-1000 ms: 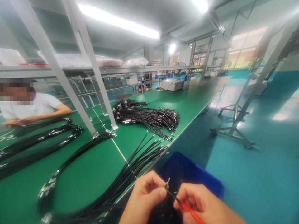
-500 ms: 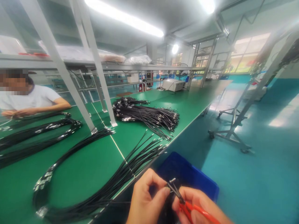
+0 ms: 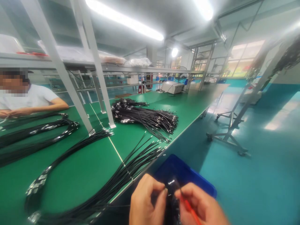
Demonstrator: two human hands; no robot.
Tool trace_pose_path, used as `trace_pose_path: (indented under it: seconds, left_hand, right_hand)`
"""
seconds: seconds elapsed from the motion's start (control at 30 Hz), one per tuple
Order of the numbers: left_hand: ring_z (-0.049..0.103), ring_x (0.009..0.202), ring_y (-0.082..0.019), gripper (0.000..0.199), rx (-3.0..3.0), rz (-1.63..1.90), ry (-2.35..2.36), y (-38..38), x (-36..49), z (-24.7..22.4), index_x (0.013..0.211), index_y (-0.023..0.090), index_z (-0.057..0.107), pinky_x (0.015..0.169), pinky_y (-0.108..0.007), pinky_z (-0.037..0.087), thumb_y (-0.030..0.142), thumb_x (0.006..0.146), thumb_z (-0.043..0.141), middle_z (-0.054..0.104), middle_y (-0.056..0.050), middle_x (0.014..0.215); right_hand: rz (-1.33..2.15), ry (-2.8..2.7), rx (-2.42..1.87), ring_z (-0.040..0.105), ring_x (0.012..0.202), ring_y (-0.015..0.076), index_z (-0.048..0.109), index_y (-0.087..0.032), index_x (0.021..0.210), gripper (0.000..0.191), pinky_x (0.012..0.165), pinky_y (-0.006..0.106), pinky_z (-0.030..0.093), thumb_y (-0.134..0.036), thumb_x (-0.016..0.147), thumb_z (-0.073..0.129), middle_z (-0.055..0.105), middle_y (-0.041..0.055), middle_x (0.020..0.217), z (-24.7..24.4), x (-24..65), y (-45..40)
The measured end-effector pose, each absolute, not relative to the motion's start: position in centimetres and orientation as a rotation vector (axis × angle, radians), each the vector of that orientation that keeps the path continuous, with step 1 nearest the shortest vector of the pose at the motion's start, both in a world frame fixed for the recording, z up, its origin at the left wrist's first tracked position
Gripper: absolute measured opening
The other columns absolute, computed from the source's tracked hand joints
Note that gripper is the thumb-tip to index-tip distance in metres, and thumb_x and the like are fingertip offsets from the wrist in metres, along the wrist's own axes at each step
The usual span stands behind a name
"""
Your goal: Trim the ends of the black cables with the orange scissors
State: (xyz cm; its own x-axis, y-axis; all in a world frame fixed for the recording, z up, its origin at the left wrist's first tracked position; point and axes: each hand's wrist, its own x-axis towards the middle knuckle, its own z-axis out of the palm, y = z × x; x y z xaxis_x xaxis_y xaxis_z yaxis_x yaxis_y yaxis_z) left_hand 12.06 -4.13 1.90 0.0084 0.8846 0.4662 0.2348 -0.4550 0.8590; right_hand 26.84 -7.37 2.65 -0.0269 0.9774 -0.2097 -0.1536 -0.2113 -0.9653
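Note:
My left hand (image 3: 147, 200) is closed in a pinch on the end of a thin black cable (image 3: 120, 206), which runs in from the left near the table edge. Most of the piece between thumb and forefinger is hidden. Red-handled scissors (image 3: 191, 210) lie in the closed fingers of my right hand (image 3: 203, 203), their dark blades blurred close to the left fingertips. Below both hands is a blue bin (image 3: 199, 177), with dark, shiny contents partly covered by the hands. A curved bundle of black cables (image 3: 103, 193) with silvery ends rests beside my left hand.
On the green table (image 3: 79, 178) sits another large pile of black cables (image 3: 150, 117). Grey shelf posts (image 3: 102, 81) rise from the tabletop. Across the table at left, a person (image 3: 35, 97) handles cables. A wheeled metal rack (image 3: 228, 132) stands on the floor at right.
The scissors have turned and drawn slightly away from my left fingertips; their blades are now blurred. My left hand keeps its pinch. The whole view has shifted slightly.

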Motion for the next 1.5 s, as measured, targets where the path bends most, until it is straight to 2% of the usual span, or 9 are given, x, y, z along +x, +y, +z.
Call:
trace_pose_path:
  seconds: [0.1,0.3,0.53,0.7,0.93,1.1,1.2,1.37,1.5]
  left_hand:
    - [0.050,0.056,-0.014,0.016,1.558,1.354,1.055,-4.3,12.4,2.4,0.059,0.021,0.054,0.057,-0.024,0.038,0.017,0.071,0.063,0.055,0.002,0.059]
    - [0.046,0.056,-0.011,0.029,1.087,1.056,0.750,-3.9,11.9,2.4,0.058,0.017,0.052,0.056,-0.022,0.036,0.029,0.062,0.078,0.053,0.004,0.056]
    - [0.050,0.054,-0.009,0.034,0.794,0.992,0.611,-3.2,11.5,1.3,0.057,0.015,0.054,0.056,-0.019,0.036,0.028,0.056,0.085,0.059,0.004,0.054]
    - [0.049,0.049,-0.009,0.029,0.826,0.961,0.635,-2.9,11.2,1.0,0.061,0.015,0.059,0.050,-0.021,0.036,0.031,0.059,0.083,0.063,0.001,0.054]
    - [0.050,0.053,-0.012,0.022,0.807,0.932,0.667,-2.6,10.8,1.5,0.065,0.016,0.058,0.057,-0.024,0.040,0.028,0.063,0.077,0.061,0.000,0.059]
    - [0.052,0.058,-0.017,0.011,1.470,0.900,1.022,-3.2,14.1,-0.8,0.065,0.021,0.057,0.057,-0.027,0.039,0.024,0.075,0.057,0.058,0.001,0.059]
    - [0.056,0.065,-0.022,0.012,1.702,0.811,1.159,-3.6,15.1,-2.1,0.058,0.024,0.064,0.063,-0.031,0.039,0.019,0.059,0.075,0.063,-0.001,0.064]
    - [0.053,0.090,-0.029,0.021,1.953,0.781,1.735,-2.2,10.3,-2.4,0.080,0.021,0.067,0.082,-0.042,0.036,0.007,0.077,0.053,0.064,-0.010,0.090]
    - [0.050,0.091,-0.029,0.021,2.004,0.740,1.972,-0.8,5.9,-2.5,0.077,0.021,0.062,0.082,-0.041,0.034,0.002,0.075,0.053,0.059,-0.006,0.084]
  right_hand:
    - [1.124,-0.743,-1.160,0.057,0.068,0.0137,0.062,-0.026,0.089,0.044,0.064,0.023,0.045,-0.041,0.056,0.086,0.068,-0.0015,0.076,3.1,26.1,-7.1]
    - [1.393,-0.634,-0.806,0.053,0.056,0.0083,0.061,-0.025,0.084,0.036,0.051,0.017,0.040,-0.032,0.059,0.086,0.063,-0.0056,0.066,3.4,23.6,-6.1]
    - [1.555,-0.547,-0.837,0.059,0.060,0.0087,0.062,-0.024,0.090,0.044,0.056,0.017,0.042,-0.017,0.054,0.086,0.068,-0.0044,0.076,2.0,24.0,-6.1]
    - [1.415,-0.532,-0.956,0.050,0.049,0.0074,0.061,-0.025,0.093,0.041,0.049,0.019,0.038,-0.032,0.061,0.085,0.071,-0.0006,0.079,2.0,25.1,-6.1]
    - [1.282,-0.687,-0.904,0.049,0.052,0.0116,0.064,-0.022,0.092,0.043,0.051,0.025,0.038,-0.051,0.064,0.078,0.072,0.0039,0.075,1.6,25.9,-5.9]
    - [1.062,-0.616,-1.077,0.050,0.060,0.0137,0.063,-0.028,0.093,0.040,0.056,0.024,0.042,-0.041,0.061,0.083,0.069,-0.0022,0.076,1.9,27.5,-6.4]
    - [1.003,-0.599,-1.133,0.052,0.068,0.0157,0.064,-0.032,0.096,0.043,0.058,0.023,0.045,-0.040,0.060,0.084,0.068,-0.0026,0.080,2.1,29.0,-6.7]
    - [0.973,-0.605,-1.120,0.052,0.064,0.0162,0.065,-0.033,0.096,0.041,0.052,0.024,0.045,-0.034,0.059,0.084,0.068,-0.0017,0.075,1.2,30.2,-6.5]
    - [1.118,-0.612,-1.108,0.051,0.058,0.0140,0.067,-0.029,0.090,0.039,0.050,0.024,0.044,-0.036,0.057,0.085,0.068,-0.0011,0.069,1.6,29.4,-6.3]
